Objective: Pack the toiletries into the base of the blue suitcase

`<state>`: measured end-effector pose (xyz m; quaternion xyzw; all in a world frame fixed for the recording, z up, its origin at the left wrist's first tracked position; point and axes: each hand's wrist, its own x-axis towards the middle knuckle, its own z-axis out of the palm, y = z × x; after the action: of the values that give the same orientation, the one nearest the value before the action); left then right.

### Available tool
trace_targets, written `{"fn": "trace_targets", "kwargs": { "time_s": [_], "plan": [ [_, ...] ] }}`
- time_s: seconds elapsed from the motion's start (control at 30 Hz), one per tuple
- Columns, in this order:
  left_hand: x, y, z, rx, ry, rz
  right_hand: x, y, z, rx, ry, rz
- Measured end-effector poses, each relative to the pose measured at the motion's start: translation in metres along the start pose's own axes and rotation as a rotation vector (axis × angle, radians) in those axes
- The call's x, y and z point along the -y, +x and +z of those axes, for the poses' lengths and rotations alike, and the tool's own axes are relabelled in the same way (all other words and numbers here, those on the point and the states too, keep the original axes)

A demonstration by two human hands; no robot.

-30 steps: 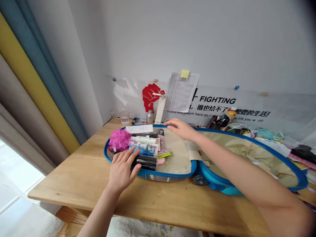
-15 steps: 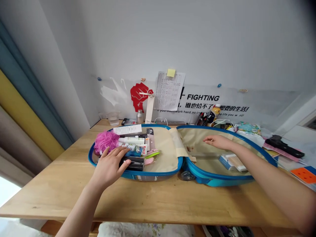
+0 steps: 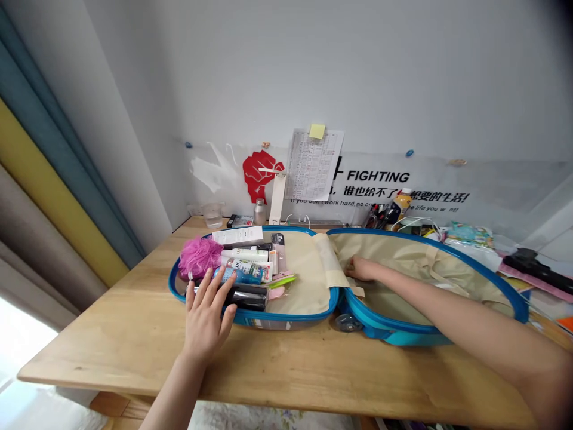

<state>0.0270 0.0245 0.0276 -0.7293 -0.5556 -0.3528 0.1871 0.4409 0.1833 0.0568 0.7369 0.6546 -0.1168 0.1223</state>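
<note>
A blue suitcase (image 3: 290, 315) lies spread wide on the wooden table. Spread fingers of my left hand (image 3: 206, 316) rest over the near edge of its left half, by a black cylindrical case (image 3: 248, 297) and a blue bottle (image 3: 242, 275). A pink bath puff (image 3: 200, 255), a white box (image 3: 237, 236), tubes and a green-handled item (image 3: 283, 282) lie beside them. My right hand (image 3: 362, 269) reaches into the right half near the hinge. Its fingers are curled at the lining, and what they pinch is hidden.
Behind the suitcase stand a clear cup (image 3: 212, 215), a silver bottle (image 3: 259, 211) and a yellow bottle (image 3: 404, 200). A black object (image 3: 532, 266) sits at the right. Papers (image 3: 314, 164) hang on the wall.
My right hand has moved left and down to the suitcase lining near the hinge. My left hand has shifted slightly toward me, its fingers more spread. The camera view has turned a little left.
</note>
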Motion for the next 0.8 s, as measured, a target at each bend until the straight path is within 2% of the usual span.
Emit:
{"fn": "trace_targets", "kwargs": {
  "time_s": [0.23,0.33,0.43,0.57,0.67,0.73,0.8],
  "plan": [
    [0.000,-0.008,0.004,-0.016,-0.072,0.009,0.005,-0.004,0.006,-0.011,0.063,-0.050],
    [0.000,-0.006,0.002,-0.007,-0.078,-0.003,0.007,-0.007,0.001,-0.018,0.112,-0.074],
    [0.002,-0.007,0.002,-0.003,-0.070,0.014,0.002,-0.015,-0.023,-0.074,0.186,-0.085],
    [0.005,-0.008,0.004,0.004,-0.074,0.040,0.006,-0.036,-0.072,-0.171,0.340,-0.145],
    [0.006,-0.008,0.004,0.012,-0.079,0.029,0.038,-0.054,-0.095,-0.182,0.457,-0.262],
    [0.006,-0.008,0.004,0.014,-0.081,0.022,0.074,-0.062,-0.099,-0.138,0.516,-0.365],
    [0.005,-0.008,0.003,0.011,-0.081,0.024,0.113,-0.064,-0.095,-0.041,0.558,-0.469]
  ]
}}
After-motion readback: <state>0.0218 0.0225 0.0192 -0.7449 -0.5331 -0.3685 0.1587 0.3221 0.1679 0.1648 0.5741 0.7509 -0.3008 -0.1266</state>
